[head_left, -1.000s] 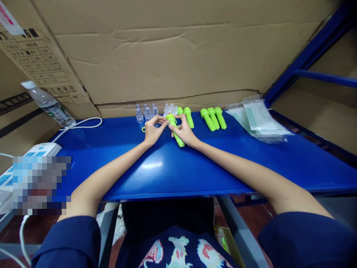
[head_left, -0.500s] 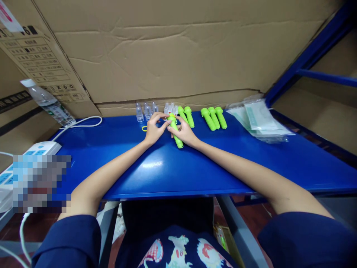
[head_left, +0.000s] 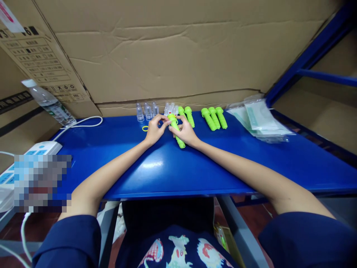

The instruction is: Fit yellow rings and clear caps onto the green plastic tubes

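Note:
A lime-green plastic flashlight (head_left: 179,138) slants over the table, its wider head pointing away from me and its narrow tail toward me. My right hand (head_left: 185,131) is closed around its body from the right side. At the head, my left hand (head_left: 154,129) pinches the rim with its fingertips, where a yellow band (head_left: 171,116) shows. Part of the head is hidden behind my fingers. A loose yellow ring (head_left: 145,128) lies on the table just left of my left hand.
Clear plastic caps (head_left: 148,111) stand behind my left hand, beside a cluster of small clear pieces (head_left: 170,108). More green flashlights (head_left: 213,118) lie to the right, before plastic-wrapped packets (head_left: 259,115). A power strip (head_left: 44,150) and water bottle (head_left: 54,108) are at the left.
Both hands stay in nearly the same place, holding the green flashlight. The left fingertips have shifted slightly at its head, and the yellow band shows a little more.

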{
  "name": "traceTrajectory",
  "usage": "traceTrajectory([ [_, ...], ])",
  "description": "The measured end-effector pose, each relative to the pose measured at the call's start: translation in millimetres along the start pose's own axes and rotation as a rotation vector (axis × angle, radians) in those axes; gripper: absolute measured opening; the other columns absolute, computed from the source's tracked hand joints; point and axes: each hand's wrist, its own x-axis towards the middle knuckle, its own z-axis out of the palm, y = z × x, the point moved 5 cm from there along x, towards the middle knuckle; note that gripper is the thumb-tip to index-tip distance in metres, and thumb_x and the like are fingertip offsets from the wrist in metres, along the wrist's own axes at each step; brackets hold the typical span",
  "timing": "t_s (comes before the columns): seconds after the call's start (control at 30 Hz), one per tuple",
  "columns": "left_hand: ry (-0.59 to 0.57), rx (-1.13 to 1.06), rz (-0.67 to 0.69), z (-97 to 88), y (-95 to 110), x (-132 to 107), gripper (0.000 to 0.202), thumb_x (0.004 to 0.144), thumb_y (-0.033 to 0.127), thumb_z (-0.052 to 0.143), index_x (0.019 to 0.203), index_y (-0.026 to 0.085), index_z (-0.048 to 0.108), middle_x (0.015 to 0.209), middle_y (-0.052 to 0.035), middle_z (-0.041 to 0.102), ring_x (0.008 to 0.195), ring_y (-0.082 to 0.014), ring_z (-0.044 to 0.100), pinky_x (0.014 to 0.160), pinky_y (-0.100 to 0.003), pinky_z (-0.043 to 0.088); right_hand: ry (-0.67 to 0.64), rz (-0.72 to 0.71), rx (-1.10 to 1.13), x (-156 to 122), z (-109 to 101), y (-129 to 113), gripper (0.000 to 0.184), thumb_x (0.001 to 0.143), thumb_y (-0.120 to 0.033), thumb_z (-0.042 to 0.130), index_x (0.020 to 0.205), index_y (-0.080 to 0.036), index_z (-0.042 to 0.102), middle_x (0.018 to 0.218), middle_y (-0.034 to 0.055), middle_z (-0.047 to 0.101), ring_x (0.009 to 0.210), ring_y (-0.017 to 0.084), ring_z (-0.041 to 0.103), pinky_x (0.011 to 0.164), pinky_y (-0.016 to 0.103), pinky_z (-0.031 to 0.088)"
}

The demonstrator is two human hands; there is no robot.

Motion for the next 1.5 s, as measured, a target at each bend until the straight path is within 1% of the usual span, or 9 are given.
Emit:
traceTrajectory([
  [0.13, 0.033, -0.012, 0.000, 0.5, -2.1, -0.6, 0.017, 0.088, 0.034, 0.067, 0.087, 0.019, 0.059, 0.084, -0.0023, 0.066, 0.078, -0.0151, 0.063, 0.070, -0.028, 0.042, -0.001, -0.003, 0.011, 0.0, 0.2, -0.7, 0.058, 0.074, -0.056, 0.071, 0.109, -0.022, 0.039, 0.055, -0.0063, 0.059, 0.048, 0.018, 0.062, 0.047, 0.028, 0.048],
  [0.3, 0.033, -0.054, -0.072, 2.9, -11.0, -0.9, 0.034, 0.086, 0.045, 0.069, 0.104, 0.020, 0.053, 0.098, -0.0050, 0.068, 0.087, -0.0161, 0.068, 0.071, -0.027, 0.045, 0.000, -0.005, 0.032, -0.1, 1.1, -0.1, 0.056, 0.075, -0.056, 0.071, 0.107, -0.023, 0.038, 0.054, -0.0069, 0.058, 0.047, 0.017, 0.061, 0.046, 0.028, 0.047],
  [0.47, 0.021, -0.082, -0.072, 3.4, -11.5, -1.1, 0.038, 0.086, 0.051, 0.068, 0.103, 0.020, 0.056, 0.099, -0.0060, 0.071, 0.091, -0.0170, 0.070, 0.073, -0.027, 0.046, -0.026, -0.042, 0.081, 0.0, 3.6, 0.8, 0.059, 0.079, -0.055, 0.069, 0.113, -0.023, 0.035, 0.054, -0.0088, 0.056, 0.045, 0.016, 0.059, 0.044, 0.028, 0.047],
  [0.6, 0.062, -0.058, -0.031, -0.6, -7.0, -1.2, 0.033, 0.088, 0.049, 0.067, 0.099, 0.019, 0.059, 0.095, -0.0051, 0.072, 0.088, -0.0161, 0.069, 0.070, -0.027, 0.045, -0.083, -0.096, 0.124, -1.9, 7.9, -2.1, 0.067, 0.084, -0.056, 0.065, 0.126, -0.023, 0.023, 0.059, -0.0087, 0.057, 0.048, 0.016, 0.061, 0.046, 0.029, 0.050],
  [0.67, 0.059, -0.032, -0.008, -1.4, -5.2, -1.2, 0.030, 0.089, 0.047, 0.066, 0.098, 0.019, 0.061, 0.093, -0.0047, 0.071, 0.087, -0.0156, 0.068, 0.070, -0.026, 0.045, -0.073, -0.133, 0.115, -3.2, 8.3, -4.0, 0.065, 0.087, -0.054, 0.064, 0.126, -0.025, 0.021, 0.064, -0.0076, 0.058, 0.052, 0.016, 0.062, 0.049, 0.029, 0.051],
  [0.9, 0.033, 0.011, 0.035, -0.2, -2.4, -0.7, 0.027, 0.091, 0.041, 0.064, 0.104, 0.017, 0.062, 0.101, -0.0063, 0.068, 0.087, -0.0147, 0.065, 0.070, -0.026, 0.045, -0.069, -0.156, 0.117, -2.4, 8.4, -0.5, 0.061, 0.085, -0.049, 0.069, 0.118, -0.027, 0.023, 0.066, -0.0077, 0.055, 0.053, 0.016, 0.063, 0.047, 0.030, 0.053],
  [1.07, -0.009, 0.024, 0.107, 0.9, 3.3, -1.2, 0.025, 0.091, 0.038, 0.065, 0.104, 0.017, 0.062, 0.101, -0.0070, 0.067, 0.090, -0.0159, 0.064, 0.071, -0.027, 0.046, -0.071, -0.141, 0.088, -2.0, 5.4, -1.2, 0.059, 0.081, -0.040, 0.072, 0.115, -0.027, 0.025, 0.063, -0.0089, 0.054, 0.050, 0.016, 0.064, 0.045, 0.028, 0.052],
  [1.27, -0.045, 0.031, 0.096, 3.3, -3.2, -1.1, 0.024, 0.091, 0.038, 0.064, 0.102, 0.017, 0.061, 0.098, -0.0065, 0.066, 0.084, -0.0152, 0.063, 0.070, -0.027, 0.046, -0.058, -0.123, 0.034, -2.9, 2.6, -2.4, 0.056, 0.079, -0.030, 0.071, 0.112, -0.026, 0.027, 0.062, -0.0090, 0.052, 0.044, 0.015, 0.060, 0.040, 0.026, 0.048],
  [1.5, -0.057, 0.066, 0.099, 4.1, -5.8, -1.6, 0.024, 0.092, 0.039, 0.062, 0.102, 0.017, 0.060, 0.101, -0.0072, 0.066, 0.081, -0.0145, 0.061, 0.069, -0.027, 0.045, -0.057, -0.134, -0.013, -3.3, 2.1, -1.1, 0.050, 0.080, -0.031, 0.070, 0.103, -0.027, 0.027, 0.060, -0.0108, 0.047, 0.044, 0.014, 0.059, 0.039, 0.025, 0.046],
])
